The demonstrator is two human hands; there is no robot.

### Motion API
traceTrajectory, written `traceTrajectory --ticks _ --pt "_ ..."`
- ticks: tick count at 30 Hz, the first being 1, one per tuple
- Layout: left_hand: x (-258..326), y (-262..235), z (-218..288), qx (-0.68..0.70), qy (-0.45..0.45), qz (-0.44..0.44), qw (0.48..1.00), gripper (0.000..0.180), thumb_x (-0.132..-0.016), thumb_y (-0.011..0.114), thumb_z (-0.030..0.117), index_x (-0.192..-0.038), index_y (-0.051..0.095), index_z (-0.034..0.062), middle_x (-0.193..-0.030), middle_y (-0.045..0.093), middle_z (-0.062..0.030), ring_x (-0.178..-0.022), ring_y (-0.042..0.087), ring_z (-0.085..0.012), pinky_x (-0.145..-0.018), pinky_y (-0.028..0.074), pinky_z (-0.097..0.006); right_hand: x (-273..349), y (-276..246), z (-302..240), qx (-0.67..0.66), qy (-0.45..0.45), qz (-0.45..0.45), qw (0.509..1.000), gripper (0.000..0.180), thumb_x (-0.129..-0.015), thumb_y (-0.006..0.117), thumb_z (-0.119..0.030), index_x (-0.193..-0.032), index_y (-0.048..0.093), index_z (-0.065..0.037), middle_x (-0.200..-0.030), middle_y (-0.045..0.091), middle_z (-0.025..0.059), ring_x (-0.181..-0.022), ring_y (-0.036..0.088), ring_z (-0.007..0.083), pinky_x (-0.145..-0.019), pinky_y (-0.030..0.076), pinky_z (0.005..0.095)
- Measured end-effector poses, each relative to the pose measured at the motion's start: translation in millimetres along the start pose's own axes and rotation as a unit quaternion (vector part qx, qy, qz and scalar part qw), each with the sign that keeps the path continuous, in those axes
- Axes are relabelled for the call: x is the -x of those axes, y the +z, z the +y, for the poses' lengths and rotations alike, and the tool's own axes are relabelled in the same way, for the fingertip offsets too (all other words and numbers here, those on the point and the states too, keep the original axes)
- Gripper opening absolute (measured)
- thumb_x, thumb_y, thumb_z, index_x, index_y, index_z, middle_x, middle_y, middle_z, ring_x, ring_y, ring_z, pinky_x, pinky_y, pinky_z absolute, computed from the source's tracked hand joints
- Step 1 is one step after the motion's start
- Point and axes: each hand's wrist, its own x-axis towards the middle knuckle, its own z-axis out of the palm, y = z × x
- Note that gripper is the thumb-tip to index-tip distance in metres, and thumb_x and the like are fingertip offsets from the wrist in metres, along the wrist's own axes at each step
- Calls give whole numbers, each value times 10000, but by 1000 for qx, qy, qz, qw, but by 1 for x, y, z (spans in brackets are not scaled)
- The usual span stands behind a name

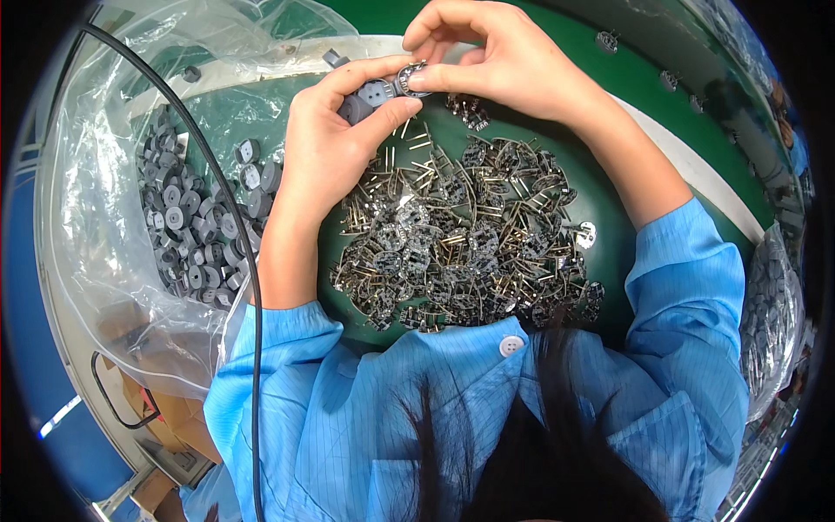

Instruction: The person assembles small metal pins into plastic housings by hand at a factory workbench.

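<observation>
My left hand (326, 139) is closed around small grey plastic housings (376, 92), held at the far side of the table, above the pile. Between thumb and forefinger, my right hand (500, 65) pinches a small round circuit board (407, 80) against the end of a housing. Its other fingers are curled, and whether the board is seated cannot be made out. Just below both hands spreads a heap of small round circuit boards (470, 244) with long metal pins. A few more boards (468, 113) lie under my right hand.
To the left, an open clear plastic bag (96, 235) contains many grey housings (187, 217). A black cable (213, 143) runs down across the left side. Single boards (607, 41) lie spaced along the green surface at the far right. Another filled bag (770, 313) stands at the right edge.
</observation>
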Motion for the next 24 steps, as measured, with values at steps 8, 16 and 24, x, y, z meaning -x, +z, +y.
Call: traceTrajectory --ticks 8,16,24 --pt "1 1 3 -64 36 4 997 341 -755 764 59 -1087 690 43 -962 708 -100 -885 667 -163 -802 516 -291 0 -3 -11 -120 128 -63 982 230 -811 712 -64 -991 633 55 -861 679 71 -758 637 87 -697 520 213" --pt "1 1 3 -3 19 -17 1000 359 -752 769 55 -1102 688 44 -1005 711 -93 -902 661 -138 -812 520 -280 6 -8 3 -53 -220 -20 974 226 -800 700 -70 -975 644 60 -812 680 72 -712 625 88 -677 516 223" --pt "-2 -1 7 -5 6 -23 1000 342 -773 707 -11 -1109 678 45 -1019 701 -95 -935 651 -142 -833 515 -286 7 6 -9 6 -7 50 999 281 -745 742 -100 -999 677 0 -832 695 171 -800 697 258 -738 548 330"
